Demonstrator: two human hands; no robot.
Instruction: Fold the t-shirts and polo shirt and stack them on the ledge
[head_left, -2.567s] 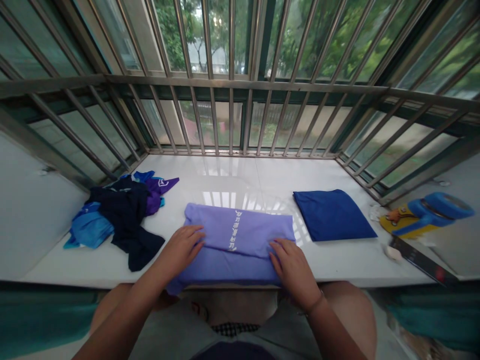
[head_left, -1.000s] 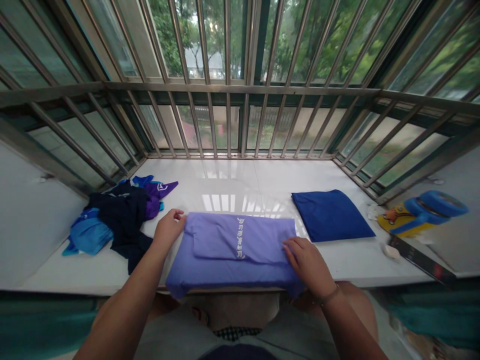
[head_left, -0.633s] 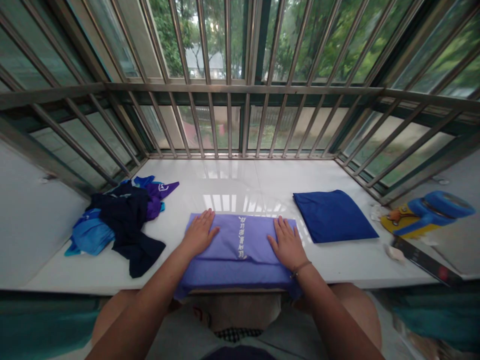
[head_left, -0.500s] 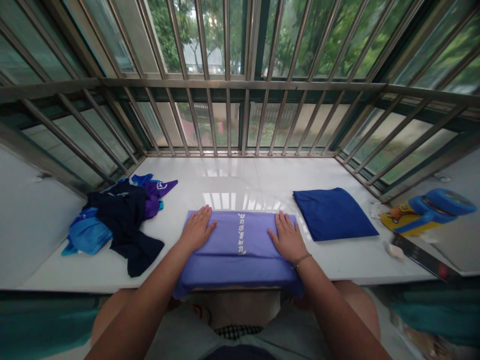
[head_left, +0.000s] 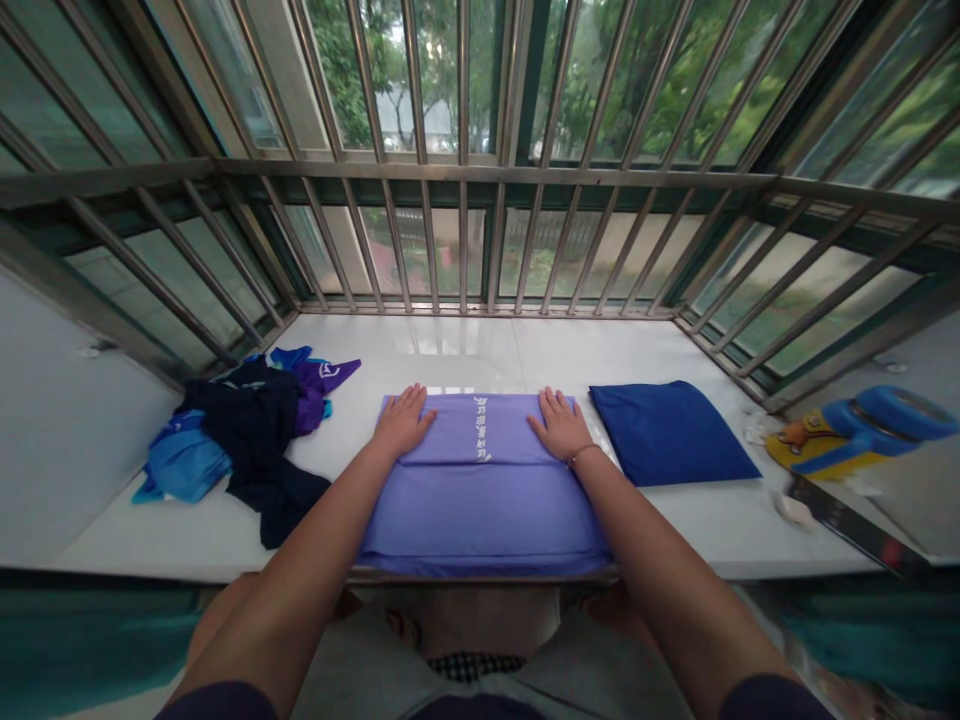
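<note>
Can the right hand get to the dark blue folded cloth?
Probably yes. The right hand rests on the folded lilac cloth, and the dark blue folded cloth lies just beside it; only that lilac cloth's flat edge lies between them.

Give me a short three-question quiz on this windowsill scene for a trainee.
1. Which is nearer the crumpled pile of dark clothes: the left hand or the right hand?
2. True or false: the folded purple cloth lies between that pile and the folded navy cloth.
3. How do both hands meet the folded purple cloth? A: flat, fingers spread. B: pinching a corner. C: not touching it.

Key: 1. left hand; 2. true; 3. A.
</note>
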